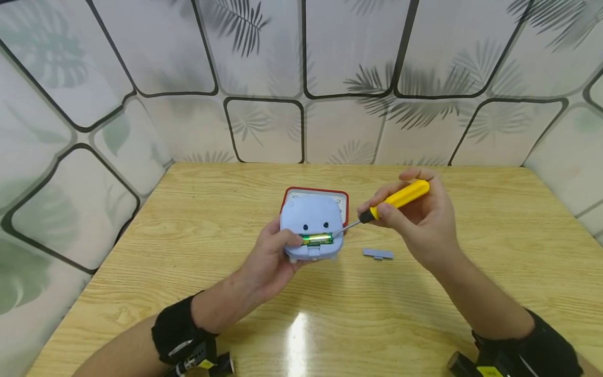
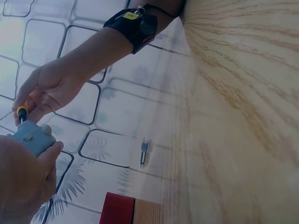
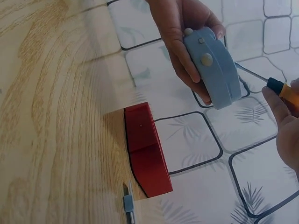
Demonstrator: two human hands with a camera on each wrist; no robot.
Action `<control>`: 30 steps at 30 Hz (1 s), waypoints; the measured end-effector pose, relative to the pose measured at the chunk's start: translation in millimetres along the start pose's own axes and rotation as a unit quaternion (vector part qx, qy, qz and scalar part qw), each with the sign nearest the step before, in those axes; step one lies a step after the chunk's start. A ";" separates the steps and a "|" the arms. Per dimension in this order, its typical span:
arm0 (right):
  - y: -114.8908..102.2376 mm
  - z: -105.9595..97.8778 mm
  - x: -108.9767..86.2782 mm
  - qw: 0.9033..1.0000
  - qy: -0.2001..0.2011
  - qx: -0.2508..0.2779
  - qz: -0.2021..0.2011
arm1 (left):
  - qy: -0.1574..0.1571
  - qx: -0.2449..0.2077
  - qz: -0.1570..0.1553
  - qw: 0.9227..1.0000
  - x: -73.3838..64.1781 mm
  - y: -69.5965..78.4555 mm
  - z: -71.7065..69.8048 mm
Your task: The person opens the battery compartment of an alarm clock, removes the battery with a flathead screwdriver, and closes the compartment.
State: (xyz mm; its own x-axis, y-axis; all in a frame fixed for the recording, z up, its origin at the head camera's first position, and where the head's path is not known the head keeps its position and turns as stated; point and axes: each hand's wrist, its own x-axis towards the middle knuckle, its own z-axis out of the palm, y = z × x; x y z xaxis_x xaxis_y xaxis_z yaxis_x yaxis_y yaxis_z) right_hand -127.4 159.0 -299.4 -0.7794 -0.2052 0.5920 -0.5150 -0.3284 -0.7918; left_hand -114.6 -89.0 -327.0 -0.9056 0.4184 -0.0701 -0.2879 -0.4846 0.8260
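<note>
Gripping pale-blue clock (image 1: pixel 311 226) in left hand (image 1: pixel 270 256), green battery (image 1: pixel 316 239) exposed, right hand (image 1: pixel 419 222) fingers clasping yellow screwdriver (image 1: pixel 398 199)

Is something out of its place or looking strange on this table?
Yes: the blue device has its battery bay open, the battery exposed. Its small cover lies loose on the table, apart from the device.

The left hand (image 1: pixel 270 256) is gripping a pale blue clock (image 1: pixel 311 225) showing a green battery (image 1: pixel 317 239). The right hand (image 1: pixel 419 220) is holding a yellow-and-black screwdriver (image 1: pixel 398 199). A red-rimmed clock (image 1: pixel 315 196) is lying just beyond, a grey-blue cover (image 1: pixel 378 254) below the right hand, on the light woodgrain surface (image 1: pixel 212 220).
</note>
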 end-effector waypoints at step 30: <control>3.3 13.9 -2.5 0.949 -0.109 -0.192 -0.225 | 0.047 0.065 -0.027 0.996 0.8 -3.9 3.5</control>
State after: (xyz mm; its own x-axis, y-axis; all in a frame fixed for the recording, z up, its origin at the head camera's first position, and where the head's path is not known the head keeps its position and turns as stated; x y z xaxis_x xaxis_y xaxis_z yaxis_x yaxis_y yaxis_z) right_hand -122.2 145.6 -301.4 -0.3791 -0.3245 0.8666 -0.9028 -0.0759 -0.4234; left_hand -113.2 -84.1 -328.3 -0.9164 0.3654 -0.1636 -0.3002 -0.3568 0.8846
